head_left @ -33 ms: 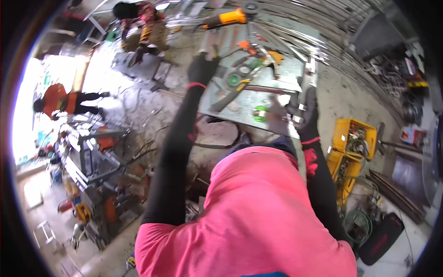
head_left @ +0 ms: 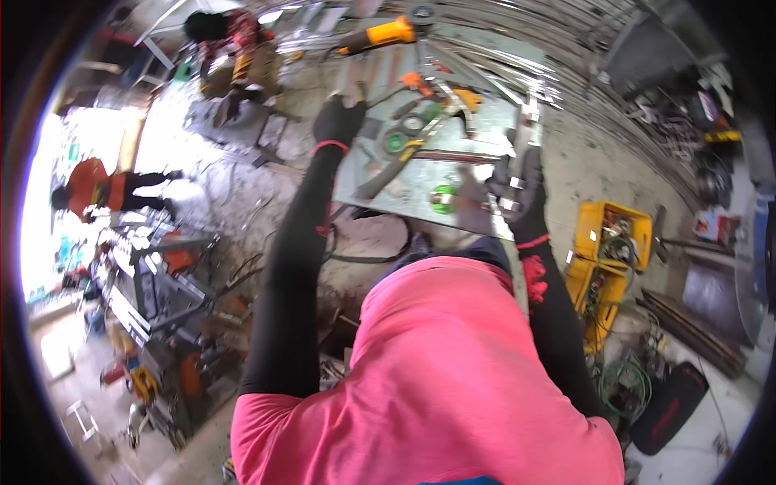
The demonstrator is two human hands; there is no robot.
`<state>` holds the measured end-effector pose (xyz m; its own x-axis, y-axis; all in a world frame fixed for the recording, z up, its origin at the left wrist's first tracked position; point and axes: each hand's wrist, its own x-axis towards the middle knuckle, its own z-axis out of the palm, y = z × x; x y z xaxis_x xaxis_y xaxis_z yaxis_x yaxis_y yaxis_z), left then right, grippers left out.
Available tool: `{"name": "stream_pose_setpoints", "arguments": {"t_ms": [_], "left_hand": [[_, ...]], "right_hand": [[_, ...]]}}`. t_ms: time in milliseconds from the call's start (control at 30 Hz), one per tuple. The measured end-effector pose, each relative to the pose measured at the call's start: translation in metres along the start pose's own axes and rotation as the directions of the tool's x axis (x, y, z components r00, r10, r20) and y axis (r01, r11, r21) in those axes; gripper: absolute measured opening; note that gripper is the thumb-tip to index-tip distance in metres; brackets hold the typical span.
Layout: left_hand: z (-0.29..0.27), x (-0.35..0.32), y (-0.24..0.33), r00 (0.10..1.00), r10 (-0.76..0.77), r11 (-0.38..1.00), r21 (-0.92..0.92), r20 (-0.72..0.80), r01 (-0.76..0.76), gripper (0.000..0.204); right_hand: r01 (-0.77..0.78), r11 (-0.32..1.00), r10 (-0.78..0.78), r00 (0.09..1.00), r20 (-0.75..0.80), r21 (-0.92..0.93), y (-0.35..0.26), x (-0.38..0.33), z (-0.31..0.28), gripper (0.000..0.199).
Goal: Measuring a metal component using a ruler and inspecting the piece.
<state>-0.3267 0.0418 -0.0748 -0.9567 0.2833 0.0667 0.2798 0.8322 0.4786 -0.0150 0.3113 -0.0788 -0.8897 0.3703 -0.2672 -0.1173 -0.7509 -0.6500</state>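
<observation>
My left hand (head_left: 338, 120), in a black glove, reaches to the far left edge of a grey-green metal worktable (head_left: 469, 174), beside some flat grey strips. Whether it grips anything is unclear. My right hand (head_left: 517, 194), also gloved in black, is closed around a long shiny metal bar (head_left: 529, 121) that runs along the table's right edge toward my body. On the table lie an orange angle grinder (head_left: 384, 34), a green tape roll (head_left: 394, 143), another green roll (head_left: 442, 198) and several hand tools. My pink shirt hides the table's near edge.
An open yellow toolbox (head_left: 606, 242) stands on the floor at right, with coiled cable (head_left: 626, 388) below it. Metal rods are piled at the back right. A cluttered steel frame (head_left: 153, 283) stands at left. One person in orange (head_left: 93, 190) is at left, and another person (head_left: 226, 40) is at the top.
</observation>
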Motion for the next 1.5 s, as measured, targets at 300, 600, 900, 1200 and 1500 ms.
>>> {"name": "stream_pose_setpoints", "arguments": {"t_ms": [300, 600, 900, 1200, 1500], "left_hand": [[0.031, 0.021, -0.006, 0.986, -0.158, 0.951, 0.277, 0.053, 0.137, 0.047], [-0.138, -0.144, 0.034, 0.991, -0.133, 0.421, -0.905, -0.005, 0.052, 0.029], [-0.052, -0.294, 0.005, 0.921, -0.302, -0.231, -0.956, 0.247, 0.181, 0.038], [-0.038, -0.286, 0.023, 0.972, -0.094, -0.606, -0.787, 0.216, 0.117, 0.042], [-0.04, -0.276, 0.067, 0.946, -0.074, -0.754, -0.639, 0.315, 0.154, 0.038]], "right_hand": [[-0.003, 0.998, -0.013, 0.972, 0.235, 0.07, -0.027, -0.004, 0.051, 0.074], [0.16, 0.976, -0.181, 0.973, 0.142, 0.146, -0.034, 0.021, 0.084, 0.074], [0.089, 0.979, -0.133, 0.961, 0.241, 0.185, -0.044, 0.049, 0.158, 0.063], [-0.011, 0.986, -0.033, 0.965, 0.26, 0.167, -0.036, 0.049, 0.189, 0.067], [0.01, 0.975, -0.053, 0.981, 0.186, 0.222, -0.024, 0.047, 0.184, 0.067]]}}
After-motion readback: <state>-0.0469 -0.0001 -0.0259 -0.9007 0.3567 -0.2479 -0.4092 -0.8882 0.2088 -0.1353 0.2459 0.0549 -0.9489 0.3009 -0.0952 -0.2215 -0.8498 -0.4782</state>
